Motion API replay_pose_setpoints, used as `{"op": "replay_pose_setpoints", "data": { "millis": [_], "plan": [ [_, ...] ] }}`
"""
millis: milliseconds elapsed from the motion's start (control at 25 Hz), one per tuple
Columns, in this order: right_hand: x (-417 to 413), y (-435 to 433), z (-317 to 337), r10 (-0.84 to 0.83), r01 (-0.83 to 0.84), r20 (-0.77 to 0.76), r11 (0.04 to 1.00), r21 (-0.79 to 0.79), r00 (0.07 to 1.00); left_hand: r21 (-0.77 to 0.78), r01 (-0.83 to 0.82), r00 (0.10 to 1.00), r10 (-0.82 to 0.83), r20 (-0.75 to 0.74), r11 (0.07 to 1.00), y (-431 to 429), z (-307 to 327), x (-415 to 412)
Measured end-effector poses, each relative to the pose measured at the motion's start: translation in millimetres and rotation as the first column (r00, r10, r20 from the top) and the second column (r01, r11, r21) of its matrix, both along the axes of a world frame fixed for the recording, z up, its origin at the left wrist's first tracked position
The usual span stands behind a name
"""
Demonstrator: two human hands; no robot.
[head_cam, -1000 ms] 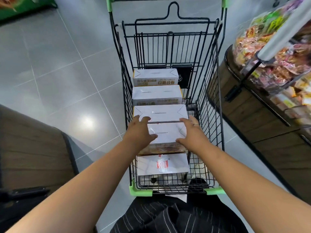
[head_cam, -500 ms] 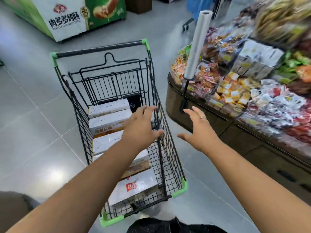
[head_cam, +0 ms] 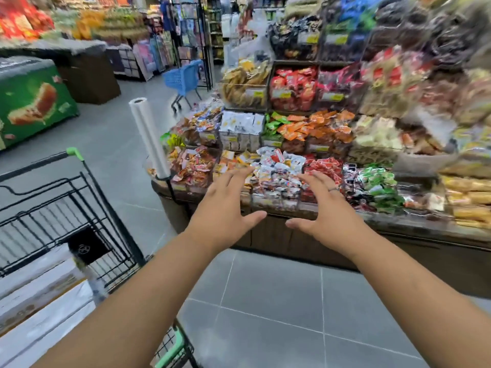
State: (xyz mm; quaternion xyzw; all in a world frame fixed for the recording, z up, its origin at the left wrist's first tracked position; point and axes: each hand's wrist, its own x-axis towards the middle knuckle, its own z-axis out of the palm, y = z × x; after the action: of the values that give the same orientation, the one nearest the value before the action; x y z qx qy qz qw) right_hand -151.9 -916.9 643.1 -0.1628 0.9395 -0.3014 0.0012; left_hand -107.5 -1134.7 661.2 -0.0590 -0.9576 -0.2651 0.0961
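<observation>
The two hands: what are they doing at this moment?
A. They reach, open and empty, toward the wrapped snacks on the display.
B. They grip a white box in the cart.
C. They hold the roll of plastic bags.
A: the left hand and the right hand are spread open, hold nothing and point at the red-and-white wrapped snacks, away from the cart.

Blurry snack packets (head_cam: 279, 168), edge-cropped cart (head_cam: 111, 208)

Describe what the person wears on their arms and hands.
No sleeves, gloves or watch show; both arms are bare to the picture's edge. The left hand wears nothing. The right hand has a thin silver-coloured ring on one finger.
</observation>
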Motion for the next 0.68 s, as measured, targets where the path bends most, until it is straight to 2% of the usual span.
{"op": "replay_pose_setpoints", "data": {
  "millis": [280,440,680],
  "plan": [
    [25,195,25,-0.360,0.359,-0.009,0.932,-0.056,0.933,-0.006,0.361,0.933,-0.361,-0.008,0.933,185,16,-53],
    [45,276,18,-0.558,0.557,0.006,0.827,-0.070,0.830,-0.039,0.550,0.835,-0.551,0.010,0.834,274,13,-84],
    [60,379,10,-0.793,0.789,-0.025,0.608,-0.093,0.608,-0.067,0.766,0.643,-0.764,0.055,0.640,407,6,-146]
  ]
}}
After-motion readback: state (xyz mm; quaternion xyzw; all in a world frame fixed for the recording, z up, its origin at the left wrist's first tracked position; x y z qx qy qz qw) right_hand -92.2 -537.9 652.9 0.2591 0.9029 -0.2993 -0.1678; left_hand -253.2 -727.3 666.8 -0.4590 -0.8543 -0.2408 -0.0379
